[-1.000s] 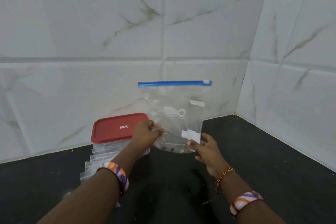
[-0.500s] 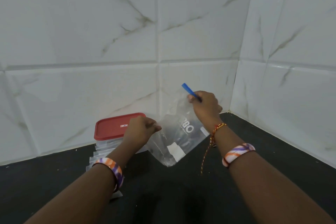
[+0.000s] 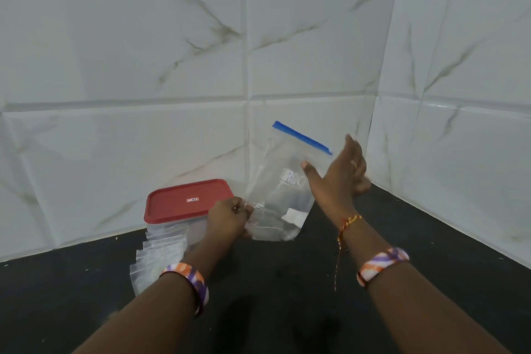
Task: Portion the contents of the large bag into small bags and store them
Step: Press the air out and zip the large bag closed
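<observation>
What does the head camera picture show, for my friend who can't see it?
A person's left hand grips the bottom edge of a large clear zip bag with a blue seal, while the right hand is open beside it. A red-lidded container and a row of small clear bags sit on the black counter.

The black table [image 3: 402,253] met white tiled walls in a corner. On it sat a clear container with a red lid [image 3: 186,200], small clear bags [image 3: 156,256] fanned out just before it.
</observation>
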`<state>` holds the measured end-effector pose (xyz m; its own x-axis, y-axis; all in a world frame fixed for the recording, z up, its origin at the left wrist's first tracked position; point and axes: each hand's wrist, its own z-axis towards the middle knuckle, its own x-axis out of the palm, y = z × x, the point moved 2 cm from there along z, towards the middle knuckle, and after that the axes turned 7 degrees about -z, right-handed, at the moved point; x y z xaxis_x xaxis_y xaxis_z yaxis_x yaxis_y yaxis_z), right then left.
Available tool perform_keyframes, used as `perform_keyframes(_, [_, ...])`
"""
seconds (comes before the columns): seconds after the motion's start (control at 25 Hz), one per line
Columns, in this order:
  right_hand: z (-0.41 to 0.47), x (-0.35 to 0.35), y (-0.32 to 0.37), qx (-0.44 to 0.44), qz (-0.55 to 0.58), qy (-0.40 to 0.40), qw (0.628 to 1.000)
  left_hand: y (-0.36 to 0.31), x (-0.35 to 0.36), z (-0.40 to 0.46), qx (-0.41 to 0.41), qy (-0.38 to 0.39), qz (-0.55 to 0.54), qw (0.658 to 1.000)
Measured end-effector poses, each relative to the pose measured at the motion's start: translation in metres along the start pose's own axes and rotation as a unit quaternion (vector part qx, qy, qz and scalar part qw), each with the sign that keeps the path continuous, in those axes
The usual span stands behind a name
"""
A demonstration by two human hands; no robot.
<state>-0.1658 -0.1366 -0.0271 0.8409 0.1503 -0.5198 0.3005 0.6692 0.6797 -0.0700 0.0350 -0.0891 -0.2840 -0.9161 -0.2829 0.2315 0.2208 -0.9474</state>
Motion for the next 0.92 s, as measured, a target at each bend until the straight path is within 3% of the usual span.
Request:
perform_keyframes(0.08, [-0.018, 0.019, -0.027, 0.109, 0.118, 0.103, 0.982, 0.002, 0.012, 0.003, -0.045, -0.007, -0.08, 0.996])
perform_keyframes(0.16, [-0.029, 0.038, -0.055, 0.223, 0.242, 0.228, 0.917, 0.006, 0.025, 0.009, -0.084, -0.017, -0.15, 0.985])
perform_keyframes(0.24, [-0.024, 0.054, -0.074, 0.254, 0.247, 0.28, 0.892, 0.009, 0.034, 0.022, -0.106, -0.034, -0.169, 0.979])
perform_keyframes(0.48, [0.014, 0.105, -0.081, 0.203, 0.243, 0.275, 0.908, 0.019, 0.055, 0.065, -0.16, -0.023, -0.164, 0.973])
perform_keyframes(0.68, [0.001, 0.145, -0.083, 0.108, 0.154, 0.305, 0.934, 0.036, 0.072, 0.072, -0.192, -0.013, -0.015, 0.981])
perform_keyframes(0.8, [-0.017, 0.154, -0.084, -0.018, 0.044, 0.21, 0.977, 0.047, 0.079, 0.067, -0.19, -0.004, 0.016, 0.982])
perform_keyframes(0.84, [-0.018, 0.156, -0.086, -0.022, -0.007, 0.161, 0.987, 0.049, 0.081, 0.064, -0.176, -0.006, 0.034, 0.984])
perform_keyframes(0.92, [-0.014, 0.157, -0.091, 0.081, -0.075, 0.127, 0.986, 0.054, 0.085, 0.061, -0.137, -0.028, 0.054, 0.989])
